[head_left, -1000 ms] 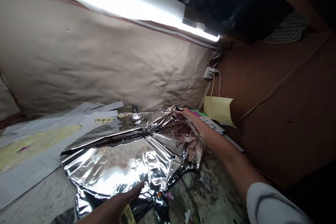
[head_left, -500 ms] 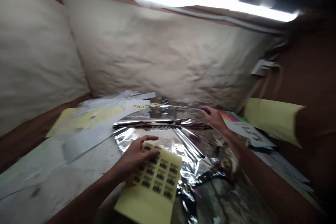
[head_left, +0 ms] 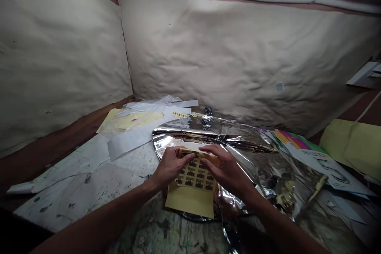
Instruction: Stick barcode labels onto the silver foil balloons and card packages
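Note:
A yellow sheet of barcode stickers (head_left: 195,176) is in front of me, its lower part bare of stickers. My left hand (head_left: 173,162) grips its upper left edge, the thumb lying across the front. At the upper right corner, my right hand (head_left: 222,164) has its thumb against the sheet and its index finger along the top edge. Whether a single sticker is between those fingertips I cannot tell. Beneath and behind the sheet, a large flat piece of shiny silver foil (head_left: 247,147), like a deflated foil balloon, covers the middle of the table.
Papers and clear plastic (head_left: 139,121) are piled at the back left of the stained table (head_left: 98,174). To the right lie a colourful printed packet (head_left: 321,162) and a yellow sheet (head_left: 354,143). A wrinkled paper-covered wall (head_left: 208,55) stands behind.
My right hand has left the far edge of the foil and come to the sticker sheet. The sheet has moved slightly up and is held more upright. My view has turned rightward.

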The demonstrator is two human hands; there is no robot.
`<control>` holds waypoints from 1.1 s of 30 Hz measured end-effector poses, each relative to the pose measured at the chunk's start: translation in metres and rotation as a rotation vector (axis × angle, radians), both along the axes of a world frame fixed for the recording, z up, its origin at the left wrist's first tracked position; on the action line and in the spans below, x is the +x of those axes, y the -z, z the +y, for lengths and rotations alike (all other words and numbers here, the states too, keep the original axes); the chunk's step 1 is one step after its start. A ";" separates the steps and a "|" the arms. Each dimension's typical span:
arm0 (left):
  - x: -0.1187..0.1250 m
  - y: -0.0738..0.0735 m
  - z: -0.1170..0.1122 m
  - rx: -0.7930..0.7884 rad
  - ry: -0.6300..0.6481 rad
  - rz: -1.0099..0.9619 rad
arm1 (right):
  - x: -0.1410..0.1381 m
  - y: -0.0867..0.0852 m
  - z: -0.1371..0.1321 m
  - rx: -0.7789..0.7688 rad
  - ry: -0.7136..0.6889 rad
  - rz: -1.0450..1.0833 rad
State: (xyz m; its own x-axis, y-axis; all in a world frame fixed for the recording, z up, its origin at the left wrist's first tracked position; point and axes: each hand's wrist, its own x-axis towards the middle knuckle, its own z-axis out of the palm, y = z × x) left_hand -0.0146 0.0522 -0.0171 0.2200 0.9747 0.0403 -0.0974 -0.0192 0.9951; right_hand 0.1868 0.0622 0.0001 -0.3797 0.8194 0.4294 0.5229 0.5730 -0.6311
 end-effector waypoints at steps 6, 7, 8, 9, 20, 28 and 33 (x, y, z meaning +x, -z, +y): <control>0.004 0.002 -0.004 0.045 -0.014 0.029 | -0.013 0.008 -0.009 0.359 0.095 -0.123; 0.004 0.003 -0.005 0.029 -0.009 0.022 | -0.013 0.008 -0.009 0.400 0.108 -0.146; 0.003 0.003 -0.005 0.008 -0.003 0.015 | -0.012 0.009 -0.009 0.436 0.116 -0.168; 0.003 0.004 -0.006 -0.015 0.001 0.009 | -0.012 0.010 -0.009 0.468 0.121 -0.188; -0.001 0.005 0.002 -0.384 -0.057 -0.089 | 0.004 -0.013 -0.036 0.049 0.052 0.193; -0.019 0.002 0.012 -0.470 0.425 0.305 | 0.075 0.004 -0.069 -0.728 0.149 0.356; -0.016 0.004 0.007 -0.405 0.528 0.432 | 0.073 0.019 -0.073 -0.836 0.139 0.275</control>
